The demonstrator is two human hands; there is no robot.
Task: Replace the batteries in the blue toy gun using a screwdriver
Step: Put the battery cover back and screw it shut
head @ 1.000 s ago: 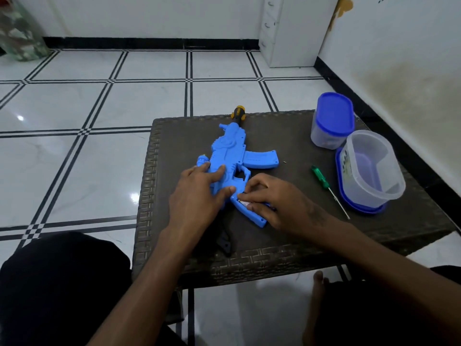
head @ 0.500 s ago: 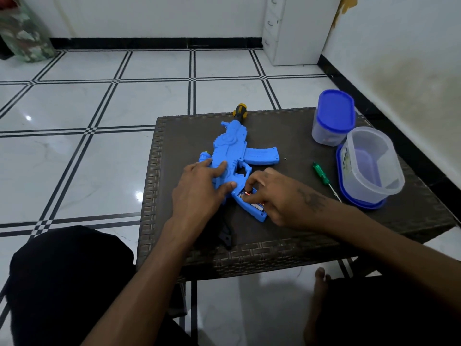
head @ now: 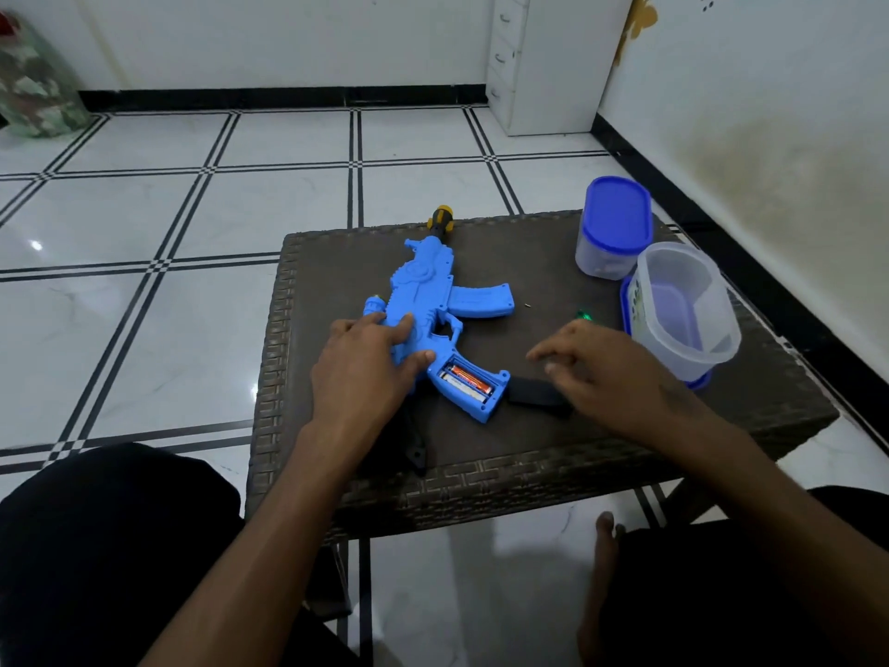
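A dark woven-rattan surface (head: pixel 553 262) stands on a white tiled floor crossed by black lines (head: pixel 144 223), near a white wall and a white drawer cabinet (head: pixel 543 60). At the surface's far right a clear plastic jar with a blue lid (head: pixel 613 228) stands upright, and beside it a clear lidless tub (head: pixel 685 308) sits on a blue lid. The green tip of a screwdriver handle (head: pixel 584 314) shows just beyond the right hand's knuckles; the rest is hidden behind that hand. A tiny screw-like speck (head: pixel 528 306) lies near the toy's magazine.

The blue plastic toy gun (head: pixel 428 300) lies flat mid-surface, its yellow-and-black muzzle (head: pixel 442 221) at the far edge. Its handle compartment is uncovered, showing orange-and-silver batteries (head: pixel 466 377) seated inside. A flat black cover piece (head: pixel 534 392) rests against the handle's end.

The left hand (head: pixel 365 373), its grip open, presses straight fingers and thumb onto the gun's body just left of the compartment. The right hand (head: pixel 601 368) hovers right of the handle, apart from the gun, above the black cover; its fingers are loosely bent and hold nothing, the grip open.
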